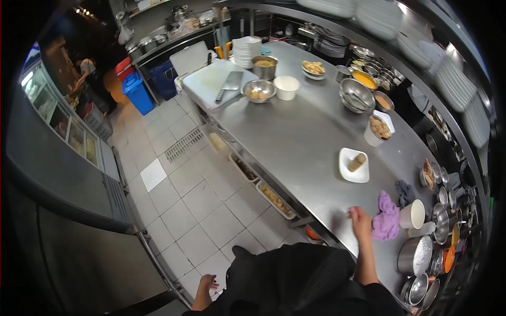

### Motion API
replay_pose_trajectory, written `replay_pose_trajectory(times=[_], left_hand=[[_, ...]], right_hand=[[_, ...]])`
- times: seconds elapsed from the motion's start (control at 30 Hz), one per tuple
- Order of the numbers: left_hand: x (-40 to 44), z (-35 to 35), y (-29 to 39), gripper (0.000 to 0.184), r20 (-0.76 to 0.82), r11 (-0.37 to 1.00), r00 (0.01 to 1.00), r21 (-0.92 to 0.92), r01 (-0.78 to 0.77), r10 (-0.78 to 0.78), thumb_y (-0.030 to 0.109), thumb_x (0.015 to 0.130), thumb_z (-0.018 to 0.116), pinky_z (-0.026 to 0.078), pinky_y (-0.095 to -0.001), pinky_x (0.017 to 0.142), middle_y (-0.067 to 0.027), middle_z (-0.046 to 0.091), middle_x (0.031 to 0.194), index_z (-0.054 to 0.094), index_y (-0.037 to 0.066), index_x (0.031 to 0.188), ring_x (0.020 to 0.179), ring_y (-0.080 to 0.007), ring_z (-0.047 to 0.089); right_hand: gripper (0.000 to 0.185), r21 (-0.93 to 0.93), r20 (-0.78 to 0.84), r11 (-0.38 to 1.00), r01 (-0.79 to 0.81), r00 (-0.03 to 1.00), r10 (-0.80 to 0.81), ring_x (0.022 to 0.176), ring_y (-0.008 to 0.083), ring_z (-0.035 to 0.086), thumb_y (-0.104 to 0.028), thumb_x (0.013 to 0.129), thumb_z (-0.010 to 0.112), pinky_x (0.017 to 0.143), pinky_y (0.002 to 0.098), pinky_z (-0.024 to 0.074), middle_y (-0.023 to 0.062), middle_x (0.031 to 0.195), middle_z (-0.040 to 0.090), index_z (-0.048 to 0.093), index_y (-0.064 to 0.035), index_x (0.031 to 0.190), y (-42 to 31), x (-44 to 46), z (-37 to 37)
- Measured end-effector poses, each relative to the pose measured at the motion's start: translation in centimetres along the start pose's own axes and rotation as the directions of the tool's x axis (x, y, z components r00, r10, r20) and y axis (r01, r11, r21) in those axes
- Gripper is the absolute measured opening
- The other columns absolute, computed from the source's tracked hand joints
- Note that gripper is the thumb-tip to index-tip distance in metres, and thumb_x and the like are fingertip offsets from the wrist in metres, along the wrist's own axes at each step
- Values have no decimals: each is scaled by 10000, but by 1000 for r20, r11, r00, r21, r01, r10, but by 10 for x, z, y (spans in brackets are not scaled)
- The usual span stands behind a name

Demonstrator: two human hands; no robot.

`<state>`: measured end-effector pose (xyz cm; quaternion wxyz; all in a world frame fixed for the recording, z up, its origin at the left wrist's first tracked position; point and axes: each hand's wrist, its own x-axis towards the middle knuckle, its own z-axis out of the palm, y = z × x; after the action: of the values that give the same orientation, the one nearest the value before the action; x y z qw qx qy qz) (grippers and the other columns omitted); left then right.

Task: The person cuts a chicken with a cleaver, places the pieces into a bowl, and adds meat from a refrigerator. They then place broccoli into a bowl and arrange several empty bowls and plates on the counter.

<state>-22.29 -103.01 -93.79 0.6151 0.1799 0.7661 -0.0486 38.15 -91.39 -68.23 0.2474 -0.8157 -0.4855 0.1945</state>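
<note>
My right hand (360, 217) is over the near part of the steel table, its fingers closed in a pinch. Whatever it may hold is too small to make out. To its right lies a crumpled purple cloth (386, 217). Farther up the table is a white square dish (345, 172) with a brownish cylindrical piece (358, 161) on it. My left hand (208, 282) hangs low beside my body over the tiled floor, fingers loosely curled and apart, with nothing seen in it.
A cleaver (230, 86) lies on a white cutting board (211, 79) at the table's far left. Metal bowls (356, 95) and tubs line the right side. A shelf of white plates (457, 84) overhangs that edge. Another person (89, 73) stands at the far left.
</note>
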Motion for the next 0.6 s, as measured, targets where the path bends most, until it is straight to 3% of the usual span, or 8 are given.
replay_pose_trajectory(times=[0.07, 0.1, 0.17, 0.3, 0.33, 0.37, 0.53, 0.6], left_hand=[[22, -21, 25, 390, -49, 989, 990, 66, -129, 133, 354, 896, 534, 556, -443, 570, -195, 646, 925, 576, -15, 1016, 694, -332, 669], [96, -44, 24, 454, -6, 828, 933, 462, -317, 360, 447, 878, 504, 518, -443, 651, -182, 661, 843, 640, 14, 870, 709, -342, 651], [72, -83, 94, 487, -135, 748, 774, 402, -528, 618, 494, 847, 510, 491, -426, 668, -168, 660, 782, 663, 33, 812, 699, -330, 638], [28, -181, 251, 320, -176, 737, 744, -118, -666, 644, 301, 889, 563, 514, -304, 548, -79, 623, 850, 579, 18, 1037, 689, -201, 650], [26, -206, 279, 349, -234, 680, 695, -154, -717, 680, 312, 885, 571, 506, -298, 525, -95, 634, 822, 581, 6, 1052, 681, -207, 659], [21, -230, 302, 349, -250, 679, 694, -158, -717, 675, 312, 885, 571, 506, -298, 525, -95, 634, 822, 581, 6, 1052, 681, -207, 659], [71, -347, 350, 336, -425, 722, 682, -91, -686, 595, 311, 865, 583, 506, -300, 559, -99, 652, 817, 603, 12, 1018, 688, -196, 663], [108, -382, 321, 401, -471, 833, 687, 304, -462, 553, 409, 846, 543, 507, -368, 626, -138, 664, 757, 646, 27, 910, 657, -238, 656]], right_hand=[[233, 334, 270, 936, -113, 963, 20, 788, 191, 650, -188, 945, 458, 671, 323, 506, 110, 785, 667, 615, -24, 998, -70, -4, 60], [223, 362, 270, 931, -32, 960, -72, 770, 256, 645, -191, 926, 473, 686, 345, 506, 139, 792, 661, 620, -30, 972, -93, -5, 93], [191, 218, 312, 969, 118, 932, -183, 769, 274, 645, -160, 887, 481, 696, 353, 495, 129, 808, 666, 633, -50, 924, -106, 3, 164], [267, -198, 485, 976, 91, 874, 17, 892, 379, 612, -263, 799, 547, 767, 448, 478, 208, 922, 640, 663, -30, 858, -6, 53, 319], [268, -258, 617, 928, 269, 785, -57, 913, 379, 605, -260, 804, 545, 773, 450, 473, 213, 932, 636, 657, -26, 872, 8, 56, 329], [270, -283, 736, 849, 446, 669, -106, 934, 380, 599, -256, 810, 542, 779, 452, 468, 218, 941, 631, 651, -22, 887, 8, 69, 346], [259, -265, 775, 851, 453, 625, -91, 882, 354, 615, -244, 806, 545, 760, 438, 472, 187, 907, 643, 658, -38, 917, -87, 189, 479], [257, -276, 791, 854, 441, 609, -59, 856, 341, 623, -237, 804, 547, 750, 430, 474, 171, 889, 649, 661, -46, 932, -147, 227, 528]])
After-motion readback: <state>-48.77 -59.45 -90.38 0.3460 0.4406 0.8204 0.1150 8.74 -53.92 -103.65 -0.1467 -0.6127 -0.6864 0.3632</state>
